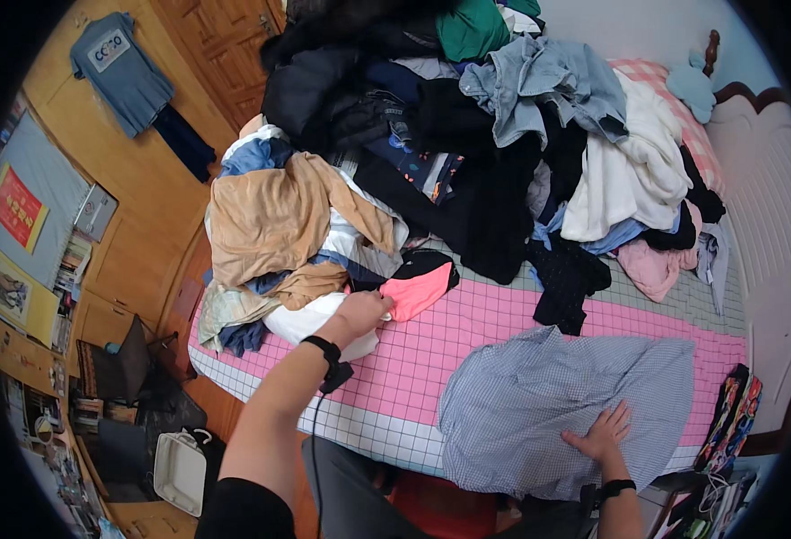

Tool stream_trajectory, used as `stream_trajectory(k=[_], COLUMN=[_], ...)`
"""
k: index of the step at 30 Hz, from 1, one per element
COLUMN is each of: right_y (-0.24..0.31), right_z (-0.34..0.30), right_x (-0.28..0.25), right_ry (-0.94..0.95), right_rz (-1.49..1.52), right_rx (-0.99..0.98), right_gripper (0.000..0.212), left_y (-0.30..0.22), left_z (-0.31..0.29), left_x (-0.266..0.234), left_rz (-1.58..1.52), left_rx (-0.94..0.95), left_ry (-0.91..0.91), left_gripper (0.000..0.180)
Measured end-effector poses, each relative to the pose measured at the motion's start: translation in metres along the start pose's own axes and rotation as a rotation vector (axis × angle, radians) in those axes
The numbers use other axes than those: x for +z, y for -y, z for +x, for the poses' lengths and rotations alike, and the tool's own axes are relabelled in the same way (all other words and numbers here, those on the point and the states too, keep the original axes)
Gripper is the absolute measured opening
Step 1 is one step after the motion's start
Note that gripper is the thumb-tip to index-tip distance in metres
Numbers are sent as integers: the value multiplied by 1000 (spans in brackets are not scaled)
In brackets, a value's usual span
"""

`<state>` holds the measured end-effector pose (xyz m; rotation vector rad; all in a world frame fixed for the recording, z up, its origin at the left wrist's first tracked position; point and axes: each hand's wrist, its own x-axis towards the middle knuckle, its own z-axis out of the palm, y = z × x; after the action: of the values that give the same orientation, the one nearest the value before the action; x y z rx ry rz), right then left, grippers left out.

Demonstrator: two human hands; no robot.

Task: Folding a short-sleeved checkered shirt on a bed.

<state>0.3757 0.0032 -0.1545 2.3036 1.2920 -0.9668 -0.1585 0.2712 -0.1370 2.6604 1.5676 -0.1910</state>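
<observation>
Bed (pixel 404 377) heaped; left hand (pixel 360 316) at coral garment (pixel 418 294), grip unclear; right hand (pixel 601 435) spread on checked cloth (pixel 521 409); sliding could crease it!

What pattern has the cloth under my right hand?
The cloth has fine blue-and-white checks, seen in the head view.

A blue-white checked garment (pixel 517 409) lies spread on the bed (pixel 395 386), a coral garment (pixel 418 295) farther left.

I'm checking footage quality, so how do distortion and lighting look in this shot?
Head view: fisheye distortion, black corners, wooden door leaning; same head view: fairly even light, though black clothes lose fold detail, while the checked cloth shows its pattern.
</observation>
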Motion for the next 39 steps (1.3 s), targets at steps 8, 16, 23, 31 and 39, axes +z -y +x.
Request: stream_trajectory(k=[8,16,23,31,39], right_y=[-8,-20,-10,-9,-15], right_z=[3,5,-2,2,6], right_x=[5,7,3,1,7], right_ry=[-15,-28,-3,1,-26], right_rz=[13,32,23,51,59], right_rx=[35,23,63,-28,-44], right_gripper=[154,155,155,154,154], left_y=[99,225,203,145,-142], left_z=[-5,-26,46,30,126], left_x=[-259,-258,-67,-148,-131], left_rz=[37,349,91,430,-329], left_rx=[-166,-471,-712,-684,492], left_ry=[-533,-1026,-425,-239,-284], left_gripper=[37,28,49,46,60])
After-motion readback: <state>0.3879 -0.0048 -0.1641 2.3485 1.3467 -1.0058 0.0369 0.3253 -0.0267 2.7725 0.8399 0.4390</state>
